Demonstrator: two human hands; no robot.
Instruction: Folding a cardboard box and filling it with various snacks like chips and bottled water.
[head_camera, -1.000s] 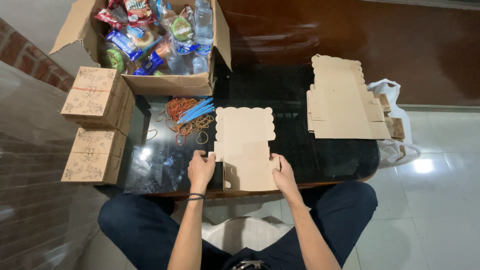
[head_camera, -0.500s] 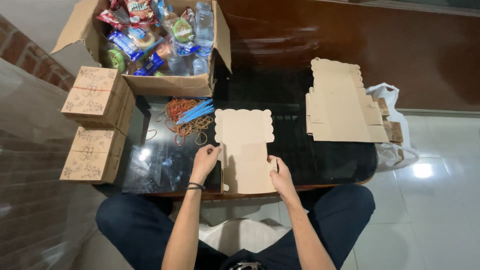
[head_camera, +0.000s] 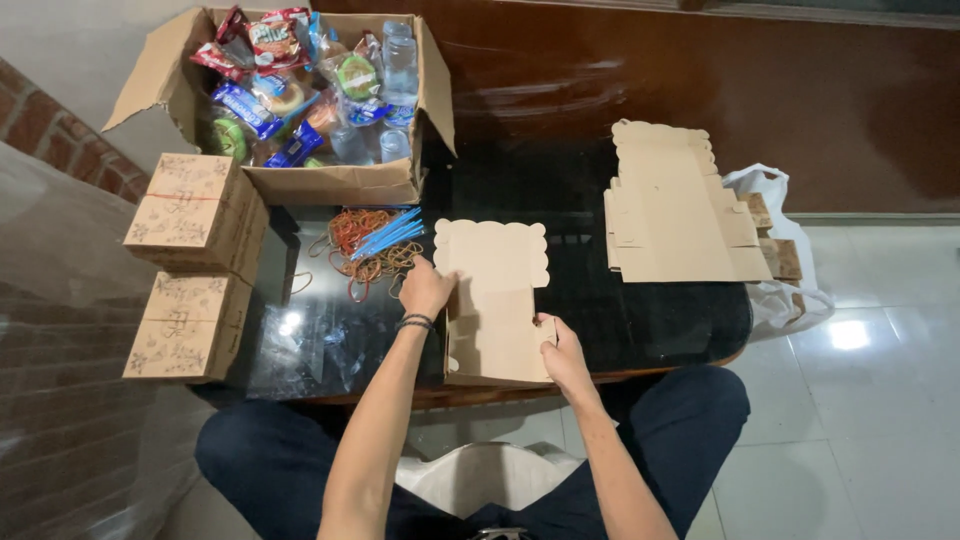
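Observation:
A flat tan cardboard box blank (head_camera: 495, 300) with a scalloped far edge lies on the dark glass table (head_camera: 650, 320) in front of me. My left hand (head_camera: 427, 288) grips its left side flap, thumb over the card. My right hand (head_camera: 562, 352) holds the lower right flap, which is bent upward. A dark band sits on my left wrist.
A stack of flat box blanks (head_camera: 675, 205) lies at the right. An open carton (head_camera: 300, 105) of snacks and water bottles stands at the back left. Rubber bands and blue straws (head_camera: 375, 245) lie beside it. Folded tan boxes (head_camera: 190, 265) are stacked at the left edge. A white bag (head_camera: 785, 270) hangs at the right.
My left hand has slid up the blank's left side. My right hand has shifted to the right flap and lifted it. The side flaps are now folding up.

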